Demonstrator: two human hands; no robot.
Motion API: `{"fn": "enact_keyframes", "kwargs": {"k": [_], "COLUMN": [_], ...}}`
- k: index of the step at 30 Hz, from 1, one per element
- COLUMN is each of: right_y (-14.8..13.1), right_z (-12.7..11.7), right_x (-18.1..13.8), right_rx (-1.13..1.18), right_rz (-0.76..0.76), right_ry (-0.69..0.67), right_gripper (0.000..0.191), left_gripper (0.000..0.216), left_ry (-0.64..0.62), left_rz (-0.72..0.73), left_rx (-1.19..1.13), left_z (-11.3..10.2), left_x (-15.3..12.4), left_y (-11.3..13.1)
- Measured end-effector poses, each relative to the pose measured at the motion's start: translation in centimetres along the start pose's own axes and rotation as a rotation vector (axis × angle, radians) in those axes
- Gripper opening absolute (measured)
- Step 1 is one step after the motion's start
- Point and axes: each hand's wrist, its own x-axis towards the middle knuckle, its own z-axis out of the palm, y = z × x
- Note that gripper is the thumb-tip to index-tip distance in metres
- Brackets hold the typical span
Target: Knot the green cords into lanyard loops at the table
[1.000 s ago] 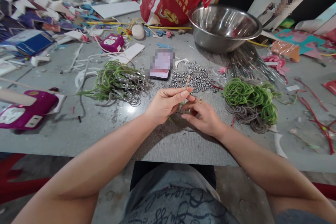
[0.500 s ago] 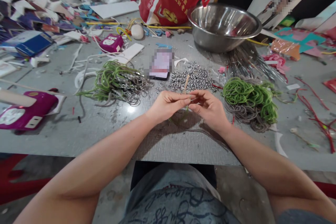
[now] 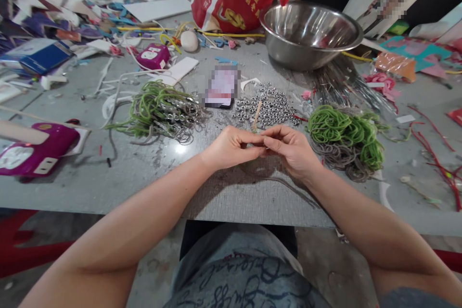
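My left hand (image 3: 233, 148) and my right hand (image 3: 288, 150) meet above the table, fingertips pinched together. Between them they grip a thin cord (image 3: 290, 184), its grey length trailing onto the table below my right hand. The pinched part is hidden by my fingers. Just beyond my fingertips lies a spread of shiny silver beads (image 3: 276, 106), with a small wooden stick (image 3: 257, 113) among them. To the left rests a bundle of green and grey cords (image 3: 153, 110) with silver pieces on it. A second heap of green and grey cords (image 3: 339, 130) sits to the right.
Behind the beads are a phone (image 3: 221, 87) and a steel bowl (image 3: 310, 53), with a red bag (image 3: 231, 0) farther back. Purple power strips (image 3: 43, 149) stand at left. Paper scraps (image 3: 39, 9) litter the back left; red cords (image 3: 438, 161) lie at right.
My fingertips have closed in tighter, with my right thumb shifting up over the left fingertips. The green bit of cord seen below my fingers is now mostly covered.
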Motion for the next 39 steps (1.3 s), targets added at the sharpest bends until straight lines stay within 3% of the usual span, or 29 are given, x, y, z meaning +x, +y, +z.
{"fn": "enact_keyframes", "kwargs": {"k": [7,13,21,27,33,39], "right_y": [-0.1,0.1,0.4,0.8,0.9,0.9], "right_z": [-0.3,-0.7,-1.2,-0.7,-1.0,-1.5], "right_x": [0.3,0.9,1.1,1.0,1.0,1.0], "right_rx": [0.106,0.131,-0.013,-0.163,-0.413,-0.807], "right_rz": [0.174,0.207,0.035,-0.16,-0.388,-0.763], "right_ry": [-0.057,-0.084,-0.113,-0.037,0.037,0.105], "right_gripper": [0.029,0.03,0.032,0.021,0.017,0.01], "left_gripper": [0.015,0.012,0.021,0.013,0.017,0.013], "left_ry": [-0.023,0.024,0.091,0.173,0.242,0.263], "left_rz": [-0.01,-0.114,-0.26,-0.345,-0.262,-0.103], "left_rx": [0.051,-0.155,-0.544,-0.752,-0.784,-0.706], "left_z": [-0.1,0.0,-0.4,0.2,1.2,1.7], "left_x": [-0.2,0.3,0.8,0.7,0.6,0.6], "left_y": [-0.8,-1.3,-1.4,-0.8,-1.2,-1.7]}}
